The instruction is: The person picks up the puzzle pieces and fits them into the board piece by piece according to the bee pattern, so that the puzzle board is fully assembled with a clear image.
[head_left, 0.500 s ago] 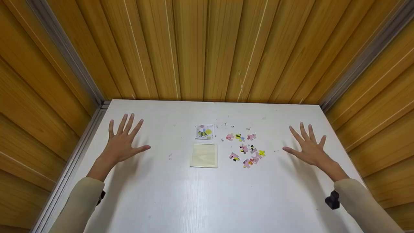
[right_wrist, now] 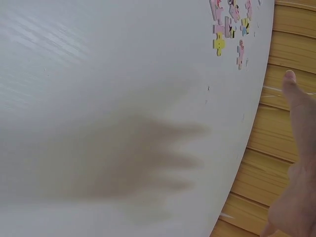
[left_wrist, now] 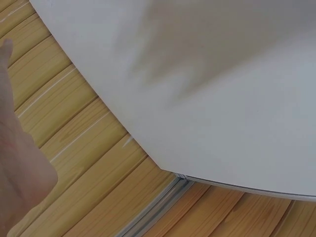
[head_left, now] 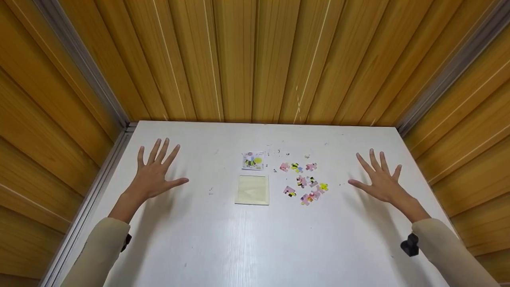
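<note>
In the head view my left hand (head_left: 152, 179) is held over the left part of the white table, fingers straight and spread, holding nothing. My right hand (head_left: 383, 184) hovers over the right part, likewise spread and bare. Between them lies a pale wooden square tray (head_left: 252, 190). Just behind it is a small picture card (head_left: 252, 161) with a bee on it. To the right of both, several loose jigsaw pieces (head_left: 290, 191) in pink, yellow and black are scattered. A yellow piece (right_wrist: 219, 44) shows in the right wrist view, near my right thumb's side.
The white table (head_left: 191, 239) ends at a wood-panelled wall (head_left: 235, 59) at the back, with similar panels on both sides. Metal framing (left_wrist: 153, 207) runs along the table's left edge. Small dark specks and scraps dot the tabletop near the card.
My left hand appears slightly farther right and up in the head view. The right hand stays nearly still, and the tray, card and pieces keep their arrangement.
</note>
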Motion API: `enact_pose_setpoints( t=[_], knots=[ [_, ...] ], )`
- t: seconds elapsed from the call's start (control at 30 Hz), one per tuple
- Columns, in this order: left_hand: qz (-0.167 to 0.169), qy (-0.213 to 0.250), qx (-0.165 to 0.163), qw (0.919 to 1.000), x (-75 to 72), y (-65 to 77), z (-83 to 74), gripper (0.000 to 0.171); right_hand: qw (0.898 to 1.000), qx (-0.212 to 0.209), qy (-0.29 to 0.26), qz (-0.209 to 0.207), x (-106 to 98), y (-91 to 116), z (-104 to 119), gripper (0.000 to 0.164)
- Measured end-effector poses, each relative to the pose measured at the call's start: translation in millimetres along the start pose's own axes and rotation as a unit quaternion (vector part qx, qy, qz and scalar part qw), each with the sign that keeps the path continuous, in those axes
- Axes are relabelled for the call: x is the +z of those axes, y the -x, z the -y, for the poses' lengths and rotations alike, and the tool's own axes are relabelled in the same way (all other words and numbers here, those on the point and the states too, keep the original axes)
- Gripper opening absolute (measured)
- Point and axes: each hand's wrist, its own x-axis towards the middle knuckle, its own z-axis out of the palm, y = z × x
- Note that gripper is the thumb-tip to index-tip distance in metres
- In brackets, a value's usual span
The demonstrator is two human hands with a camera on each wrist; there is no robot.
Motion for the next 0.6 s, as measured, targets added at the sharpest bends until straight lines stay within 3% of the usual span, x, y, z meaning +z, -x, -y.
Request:
enact_pose_setpoints(
  t=[0.33, 0.6],
  knots=[
    [0.019, 0.026, -0.009, 0.9994, -1.2, -0.1, -3.5, 0.105, 1.0, 0.001, -0.014, 0.001, 5.2, -1.1, 1.7, 0.097],
    [0.019, 0.063, -0.004, 0.9979, 0.4, -2.0, -10.7, 0.106, 0.998, 0.013, -0.057, 0.015, 4.3, 0.5, 4.8, 0.1]
  ],
)
